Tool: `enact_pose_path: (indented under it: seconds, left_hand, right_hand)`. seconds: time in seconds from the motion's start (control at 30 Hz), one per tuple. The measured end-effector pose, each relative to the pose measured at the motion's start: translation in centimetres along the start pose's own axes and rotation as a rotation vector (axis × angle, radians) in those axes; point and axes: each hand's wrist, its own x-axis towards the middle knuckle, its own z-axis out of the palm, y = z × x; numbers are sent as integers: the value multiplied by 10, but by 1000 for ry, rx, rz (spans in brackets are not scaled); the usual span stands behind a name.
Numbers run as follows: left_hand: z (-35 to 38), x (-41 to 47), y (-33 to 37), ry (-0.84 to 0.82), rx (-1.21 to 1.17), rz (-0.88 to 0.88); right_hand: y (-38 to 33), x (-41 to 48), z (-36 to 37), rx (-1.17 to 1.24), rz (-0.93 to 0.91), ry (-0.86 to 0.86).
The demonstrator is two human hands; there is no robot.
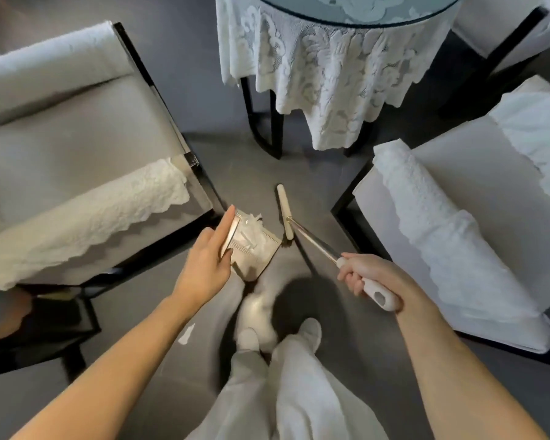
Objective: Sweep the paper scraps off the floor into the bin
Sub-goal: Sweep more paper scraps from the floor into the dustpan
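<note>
The paper scraps are lying in a white heap inside the dustpan, just to the right of the left hand. One more loose scrap is lying on the floor at the near side, beside the left forearm & well apart from the pan.

The left arm is reaching forward from the near left w/ the wrist almost straight. This hand is holding the dustpan by its left edge: the index finger is stretching along the rim toward the far side, and the thumb is curling round the edge.

The broom is standing w/ its head just right of the dustpan, its metal shaft running back to the near right. The right hand is gripping the white handle, all fingers wrapping tight round it, the arm coming in from the near right.

Chairs w/ white covers are standing left & right. A table w/ a lace cloth is standing at the far side.
</note>
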Motion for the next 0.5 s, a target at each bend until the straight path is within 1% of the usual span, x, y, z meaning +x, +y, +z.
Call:
enact_pose_path:
  seconds: [0.07,0.2,0.3,0.5]
  left_hand:
    - [2,-36,2,65,-12,-80]
    - [16,-112,9,194,-2,-194]
    - [32,-169,19,278,23,-284]
    - [56,-277,44,366,25,-412]
  right_hand:
    - [14,-4,-3,-88,-49,21]
    - [54,17,1,-423,-144,64]
    - [87,30,6,-621,-196,10]
    - [144,15,29,-832,-161,-159]
